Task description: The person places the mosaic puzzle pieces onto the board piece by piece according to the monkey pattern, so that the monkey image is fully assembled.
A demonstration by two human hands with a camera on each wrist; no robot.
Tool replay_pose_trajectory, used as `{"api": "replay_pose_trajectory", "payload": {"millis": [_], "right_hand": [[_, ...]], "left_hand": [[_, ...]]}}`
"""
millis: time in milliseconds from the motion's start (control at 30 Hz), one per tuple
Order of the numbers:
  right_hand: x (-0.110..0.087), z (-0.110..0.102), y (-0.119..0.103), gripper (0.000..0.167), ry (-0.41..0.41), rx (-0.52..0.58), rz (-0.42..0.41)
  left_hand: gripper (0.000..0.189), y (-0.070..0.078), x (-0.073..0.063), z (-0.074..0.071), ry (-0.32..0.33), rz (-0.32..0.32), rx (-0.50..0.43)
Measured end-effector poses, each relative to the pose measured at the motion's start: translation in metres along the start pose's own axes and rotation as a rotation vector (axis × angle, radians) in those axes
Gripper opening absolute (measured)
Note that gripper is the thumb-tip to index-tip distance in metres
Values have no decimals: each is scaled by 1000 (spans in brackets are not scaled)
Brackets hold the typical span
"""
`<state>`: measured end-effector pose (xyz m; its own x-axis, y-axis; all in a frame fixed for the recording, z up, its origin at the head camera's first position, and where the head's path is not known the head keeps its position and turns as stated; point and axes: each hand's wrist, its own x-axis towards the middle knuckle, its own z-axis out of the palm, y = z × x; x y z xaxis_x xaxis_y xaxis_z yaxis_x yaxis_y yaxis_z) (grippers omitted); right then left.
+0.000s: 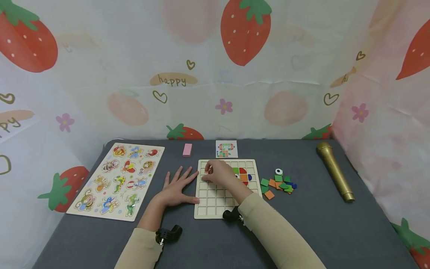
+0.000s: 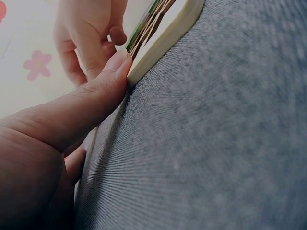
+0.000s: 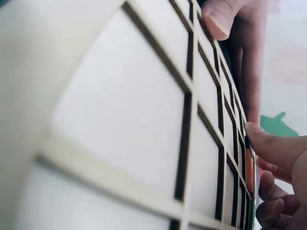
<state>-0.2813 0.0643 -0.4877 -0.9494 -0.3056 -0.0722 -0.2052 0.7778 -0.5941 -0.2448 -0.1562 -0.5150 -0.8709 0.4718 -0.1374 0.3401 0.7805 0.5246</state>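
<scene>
The wooden grid board (image 1: 211,210) lies flat on the desk (image 1: 201,246), its long axis running away from the person; green, red, orange and blue tiles (image 1: 243,177) sit toward its far right. The left hand (image 1: 175,192) spreads its fingers wide, thumb touching the board. The right hand (image 1: 219,174) curls its fingers over the far left; whether they hold anything, I cannot tell.

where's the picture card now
In the head view, the picture card lies near the middle, just beyond the grid board, right of the pink block.
</scene>
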Motion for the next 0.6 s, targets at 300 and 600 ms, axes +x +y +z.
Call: {"api": "replay_pose_trajectory", "payload": {"millis": [300,600], "right_hand": [[-6,-8,5,18,12,-1,23],[-18,-21,24,16,35,60,20]], "left_hand": [[104,1,0,0,-3,-12,9],[104,-2,2,3,8,0,13]]}}
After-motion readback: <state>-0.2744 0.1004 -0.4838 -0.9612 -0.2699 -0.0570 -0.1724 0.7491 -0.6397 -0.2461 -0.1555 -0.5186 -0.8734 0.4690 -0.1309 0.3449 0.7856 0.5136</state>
